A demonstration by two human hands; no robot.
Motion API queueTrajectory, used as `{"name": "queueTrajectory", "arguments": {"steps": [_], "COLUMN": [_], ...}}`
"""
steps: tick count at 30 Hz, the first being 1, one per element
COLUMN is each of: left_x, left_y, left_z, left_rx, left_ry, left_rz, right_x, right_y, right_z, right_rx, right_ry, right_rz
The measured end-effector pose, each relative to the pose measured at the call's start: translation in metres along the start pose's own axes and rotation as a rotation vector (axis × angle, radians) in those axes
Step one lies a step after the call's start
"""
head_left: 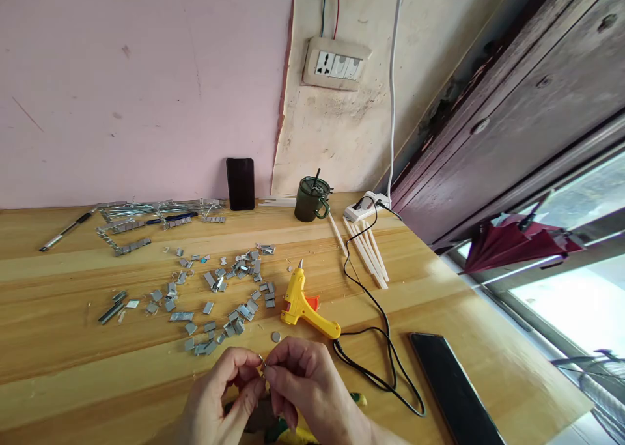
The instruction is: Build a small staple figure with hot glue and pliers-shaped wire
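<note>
At the front of the wooden table, my left hand and my right hand meet, fingertips pinched together. Between them is a tiny shiny metal piece, mostly covered by the fingers, its exact kind unclear. Beneath the hands lies a partly hidden tool with yellow and green handles. Many small grey metal clips are scattered just beyond my left hand. A yellow glue gun lies beyond my right hand, nozzle pointing away. Close to the fingers is a small round disc.
A black cable loops from the glue gun to a white power strip. White glue sticks lie nearby. A dark green mug and a phone stand by the wall. Another phone lies at right; metal strips at back left.
</note>
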State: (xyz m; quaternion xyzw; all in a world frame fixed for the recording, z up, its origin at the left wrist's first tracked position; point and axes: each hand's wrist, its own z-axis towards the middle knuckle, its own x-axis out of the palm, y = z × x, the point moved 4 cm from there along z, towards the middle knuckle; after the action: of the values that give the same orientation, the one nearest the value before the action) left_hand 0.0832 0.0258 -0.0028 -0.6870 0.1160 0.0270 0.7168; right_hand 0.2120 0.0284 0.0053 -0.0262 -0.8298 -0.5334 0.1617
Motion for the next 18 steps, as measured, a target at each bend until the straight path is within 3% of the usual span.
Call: {"name": "queueTrajectory", "arguments": {"steps": [4,7,13,18], "left_x": [-0.006,-0.007,-0.003,-0.001], "left_y": [-0.010,-0.019,-0.030,-0.027], "left_z": [0.002,0.004,0.005,0.005], "left_rx": [0.374,0.580,0.823,0.844], "left_ry": [0.005,-0.021,-0.063,-0.010], "left_rz": [0.335,0.497,0.691,0.739], "right_x": [-0.003,-0.005,-0.001,-0.001], "right_y": [-0.003,-0.004,-0.003,-0.001], "right_z": [0.001,0.003,0.005,0.006], "right_rx": [0.060,0.048,0.061,0.079], "right_ry": [0.002,-0.060,-0.078,-0.049], "right_rz": [-0.069,-0.156,-0.218,-0.267]}}
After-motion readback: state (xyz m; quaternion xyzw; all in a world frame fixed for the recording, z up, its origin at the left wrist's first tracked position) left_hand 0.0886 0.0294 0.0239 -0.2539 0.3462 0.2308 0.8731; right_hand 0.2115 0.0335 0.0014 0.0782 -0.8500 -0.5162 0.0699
